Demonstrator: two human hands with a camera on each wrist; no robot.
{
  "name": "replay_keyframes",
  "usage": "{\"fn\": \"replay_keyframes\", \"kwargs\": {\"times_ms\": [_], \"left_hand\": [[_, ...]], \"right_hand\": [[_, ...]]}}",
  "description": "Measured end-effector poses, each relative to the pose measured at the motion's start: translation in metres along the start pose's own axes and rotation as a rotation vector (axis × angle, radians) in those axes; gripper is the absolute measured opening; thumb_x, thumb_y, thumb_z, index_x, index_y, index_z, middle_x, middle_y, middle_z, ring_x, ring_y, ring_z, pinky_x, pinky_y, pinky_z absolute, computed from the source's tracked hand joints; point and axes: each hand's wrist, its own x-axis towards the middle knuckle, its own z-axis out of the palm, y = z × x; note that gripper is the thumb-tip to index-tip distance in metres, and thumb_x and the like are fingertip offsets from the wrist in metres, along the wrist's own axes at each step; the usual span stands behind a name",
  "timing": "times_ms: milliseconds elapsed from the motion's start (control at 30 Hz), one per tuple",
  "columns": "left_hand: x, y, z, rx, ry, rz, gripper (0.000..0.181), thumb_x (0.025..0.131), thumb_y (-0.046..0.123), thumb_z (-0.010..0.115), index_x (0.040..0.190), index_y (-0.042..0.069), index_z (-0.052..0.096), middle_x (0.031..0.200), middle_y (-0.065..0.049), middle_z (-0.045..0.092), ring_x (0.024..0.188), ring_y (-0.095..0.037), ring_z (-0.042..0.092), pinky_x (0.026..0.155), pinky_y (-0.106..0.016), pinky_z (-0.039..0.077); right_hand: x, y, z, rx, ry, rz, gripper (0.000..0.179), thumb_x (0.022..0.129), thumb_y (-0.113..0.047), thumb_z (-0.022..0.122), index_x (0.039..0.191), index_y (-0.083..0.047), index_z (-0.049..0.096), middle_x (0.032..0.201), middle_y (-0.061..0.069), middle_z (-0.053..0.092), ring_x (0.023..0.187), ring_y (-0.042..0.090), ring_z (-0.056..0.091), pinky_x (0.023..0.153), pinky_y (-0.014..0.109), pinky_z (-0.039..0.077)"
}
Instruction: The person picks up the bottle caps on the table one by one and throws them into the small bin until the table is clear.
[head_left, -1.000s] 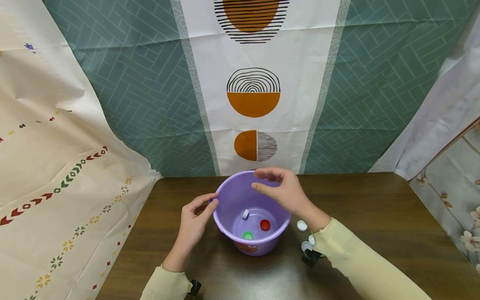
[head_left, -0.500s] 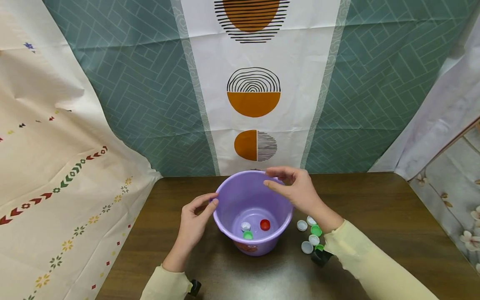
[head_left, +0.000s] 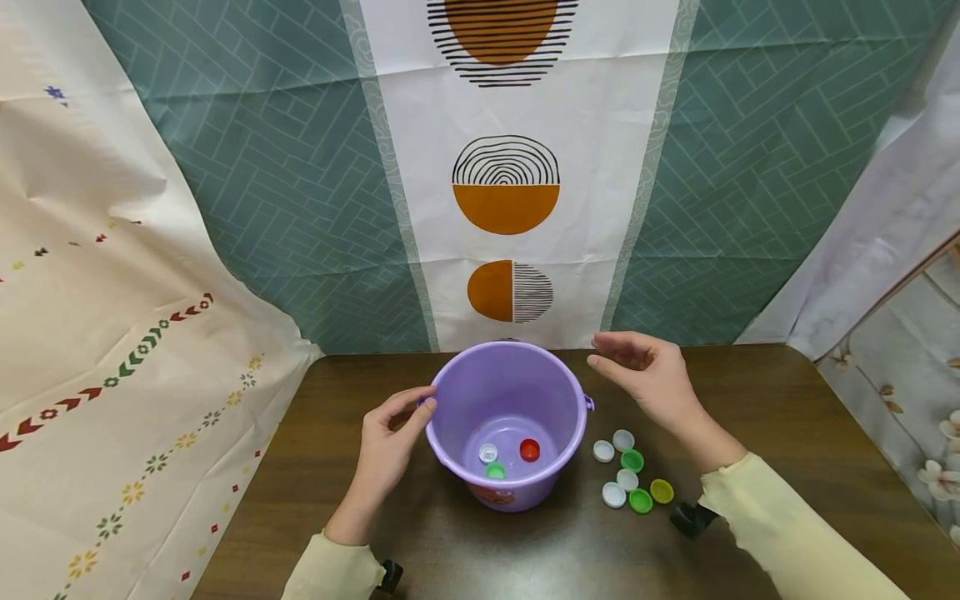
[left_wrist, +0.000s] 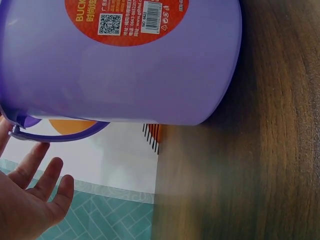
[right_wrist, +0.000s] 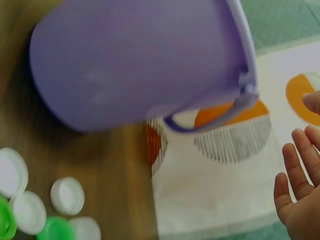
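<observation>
A purple bucket (head_left: 517, 383) stands upright on the table. Inside, on its floor, lie a white bottle cap (head_left: 488, 453), a green cap (head_left: 496, 471) and a red cap (head_left: 529, 450). My left hand (head_left: 390, 442) holds the bucket's left rim between thumb and index finger; its other fingers are spread loosely outside the wall in the left wrist view. To the right of the bucket, my right hand (head_left: 648, 375) is in the air with nothing in it, thumb and fingers apart and slightly bent.
Several white, green and yellow caps lie right of the bucket, among them a yellow cap (head_left: 662, 492) and a white cap (right_wrist: 67, 195). The bucket's handle (left_wrist: 65, 136) hangs on its far side. Behind the dark wooden table (head_left: 750, 417) hangs a patterned cloth (head_left: 517, 208).
My right hand has moved right, from over the bucket to beside it. The white cap has come to rest on the bucket's floor. My left hand has stayed at the rim.
</observation>
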Motion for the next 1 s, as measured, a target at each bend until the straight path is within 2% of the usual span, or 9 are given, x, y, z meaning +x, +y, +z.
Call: {"fn": "replay_keyframes", "kwargs": {"times_ms": [267,400,667,767,1000], "left_hand": [[-0.002,0.000,-0.001,0.006,0.001,-0.010,0.026,0.086,0.013,0.068,0.109,0.002,0.068,0.111,-0.015,0.067,0.096,-0.017,0.064,0.079,-0.021,0.052],[-0.001,-0.001,-0.001,-0.012,-0.007,-0.003,0.026,0.086,0.013,0.068,0.110,0.002,0.067,0.111,-0.014,0.067,0.097,-0.020,0.063,0.079,-0.021,0.052],[0.001,-0.002,0.000,-0.019,-0.007,0.008,0.026,0.086,0.012,0.068,0.109,0.000,0.067,0.111,-0.017,0.066,0.096,-0.011,0.063,0.078,-0.022,0.053],[0.000,-0.002,0.000,-0.015,-0.007,0.003,0.026,0.086,0.013,0.068,0.109,0.001,0.067,0.111,-0.016,0.066,0.095,-0.010,0.063,0.078,-0.022,0.053],[0.000,-0.004,-0.001,-0.014,-0.003,0.006,0.026,0.085,0.012,0.068,0.108,0.001,0.068,0.111,-0.014,0.067,0.096,-0.009,0.063,0.079,-0.023,0.053]], "right_hand": [[-0.010,0.025,-0.014,-0.075,0.026,0.083,0.035,0.083,-0.026,0.072,0.112,-0.008,0.066,0.110,0.015,0.068,0.095,0.008,0.063,0.075,0.012,0.050],[-0.013,0.045,-0.021,-0.092,0.030,0.108,0.036,0.083,-0.025,0.071,0.113,-0.006,0.065,0.111,0.017,0.067,0.092,0.006,0.063,0.073,0.013,0.050],[-0.017,0.113,-0.037,-0.161,0.042,0.105,0.036,0.085,-0.032,0.068,0.115,-0.012,0.065,0.110,0.011,0.069,0.089,0.000,0.062,0.070,0.013,0.051],[-0.022,0.129,-0.041,-0.203,0.032,0.113,0.035,0.086,-0.033,0.067,0.115,-0.013,0.065,0.110,0.011,0.069,0.089,-0.003,0.062,0.069,0.013,0.051],[-0.028,0.153,-0.045,-0.272,0.031,0.086,0.029,0.085,-0.023,0.069,0.112,-0.012,0.067,0.106,0.014,0.070,0.084,-0.005,0.061,0.066,0.012,0.050]]}}
